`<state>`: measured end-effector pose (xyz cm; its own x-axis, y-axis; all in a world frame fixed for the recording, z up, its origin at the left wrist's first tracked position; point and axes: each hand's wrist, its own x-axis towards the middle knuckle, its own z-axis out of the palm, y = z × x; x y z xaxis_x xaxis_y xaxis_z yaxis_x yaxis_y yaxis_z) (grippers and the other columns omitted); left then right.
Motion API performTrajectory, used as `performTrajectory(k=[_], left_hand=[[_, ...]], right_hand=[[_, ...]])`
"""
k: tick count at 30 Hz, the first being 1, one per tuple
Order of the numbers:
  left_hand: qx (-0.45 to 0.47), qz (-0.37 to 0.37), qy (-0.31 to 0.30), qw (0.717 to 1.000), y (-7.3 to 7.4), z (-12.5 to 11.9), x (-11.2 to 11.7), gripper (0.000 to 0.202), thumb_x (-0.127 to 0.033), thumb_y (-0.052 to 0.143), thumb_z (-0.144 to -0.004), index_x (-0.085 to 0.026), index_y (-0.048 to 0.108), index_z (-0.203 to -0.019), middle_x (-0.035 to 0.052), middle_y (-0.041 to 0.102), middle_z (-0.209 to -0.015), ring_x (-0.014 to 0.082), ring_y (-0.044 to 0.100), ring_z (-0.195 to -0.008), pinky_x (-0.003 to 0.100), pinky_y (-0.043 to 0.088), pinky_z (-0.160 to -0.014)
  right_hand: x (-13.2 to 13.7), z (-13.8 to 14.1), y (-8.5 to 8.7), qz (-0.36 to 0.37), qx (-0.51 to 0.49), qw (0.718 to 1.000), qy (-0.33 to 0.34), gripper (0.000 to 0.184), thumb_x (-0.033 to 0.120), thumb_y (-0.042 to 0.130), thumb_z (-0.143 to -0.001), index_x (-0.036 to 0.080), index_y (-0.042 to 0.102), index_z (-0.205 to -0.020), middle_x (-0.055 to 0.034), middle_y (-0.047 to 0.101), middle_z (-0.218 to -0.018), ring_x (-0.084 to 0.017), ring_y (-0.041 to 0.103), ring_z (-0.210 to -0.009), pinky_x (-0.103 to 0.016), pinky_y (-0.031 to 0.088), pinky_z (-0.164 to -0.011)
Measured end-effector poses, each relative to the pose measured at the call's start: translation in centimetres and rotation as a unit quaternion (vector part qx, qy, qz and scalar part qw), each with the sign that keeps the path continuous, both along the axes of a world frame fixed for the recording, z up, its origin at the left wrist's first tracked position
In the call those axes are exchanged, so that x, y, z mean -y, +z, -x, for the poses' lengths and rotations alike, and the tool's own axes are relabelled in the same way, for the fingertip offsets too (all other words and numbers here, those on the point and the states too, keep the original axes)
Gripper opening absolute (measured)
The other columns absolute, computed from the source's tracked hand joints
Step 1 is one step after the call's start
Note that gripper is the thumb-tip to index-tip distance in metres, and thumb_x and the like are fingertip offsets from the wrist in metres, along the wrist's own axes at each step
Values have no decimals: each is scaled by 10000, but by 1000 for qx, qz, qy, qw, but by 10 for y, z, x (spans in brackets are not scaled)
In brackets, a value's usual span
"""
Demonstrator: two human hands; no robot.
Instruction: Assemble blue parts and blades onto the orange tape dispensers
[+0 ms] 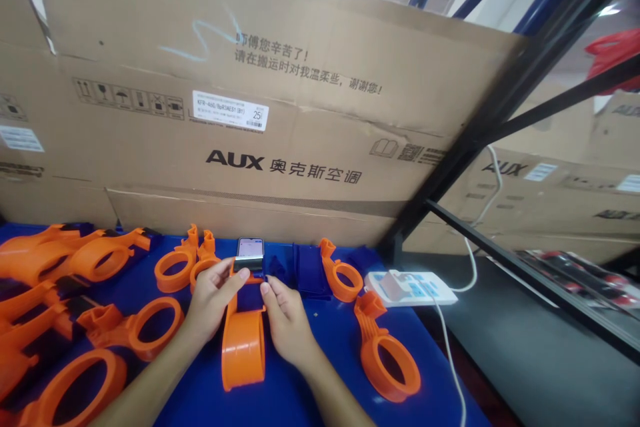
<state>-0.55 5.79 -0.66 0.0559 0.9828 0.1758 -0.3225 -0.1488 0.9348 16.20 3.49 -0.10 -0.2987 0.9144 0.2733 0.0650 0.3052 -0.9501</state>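
Note:
Both my hands are on an orange plastic tape dispenser (243, 350) in the middle of the blue surface, its round drum toward me. My left hand (216, 293) closes on the left of its far end, thumb pressed beside a dark strip (249, 263) there. On the other side, my right hand (286, 313) pinches the frame's right edge between thumb and fingers. What lies under the fingertips is hidden. Just beyond the far end a phone (250, 247) with a lit screen leans upright.
Several orange dispensers crowd the left, one of them here (100, 259). Two more lie at right, a nearer dispenser (390, 363) and a farther dispenser (341, 278). A white power strip (410, 287) with a cable sits by the black rack post (450, 147). Cardboard (300, 127) walls the back.

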Motion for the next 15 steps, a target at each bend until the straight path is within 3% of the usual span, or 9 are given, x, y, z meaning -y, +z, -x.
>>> performTrajectory(k=[10, 15], left_hand=[[-20, -14, 21, 999, -3, 3, -1, 362, -395, 781, -824, -183, 754, -1116, 106, 778, -1098, 285, 711, -1014, 354, 542, -909], [-8, 1, 37, 999, -5, -2, 2, 353, -406, 789, -815, -189, 753, -1090, 88, 778, -1022, 261, 707, -930, 340, 545, -853]], right_hand=[[3, 2, -2, 12, 7, 1000, -22, 411, 520, 454, -1037, 206, 696, -1146, -36, 656, -843, -191, 594, -775, -288, 516, -724], [-5, 0, -9, 7, 15, 998, -54, 378, 509, 518, -1012, 193, 716, -1074, 15, 545, -698, -133, 470, -622, -245, 438, -602]])
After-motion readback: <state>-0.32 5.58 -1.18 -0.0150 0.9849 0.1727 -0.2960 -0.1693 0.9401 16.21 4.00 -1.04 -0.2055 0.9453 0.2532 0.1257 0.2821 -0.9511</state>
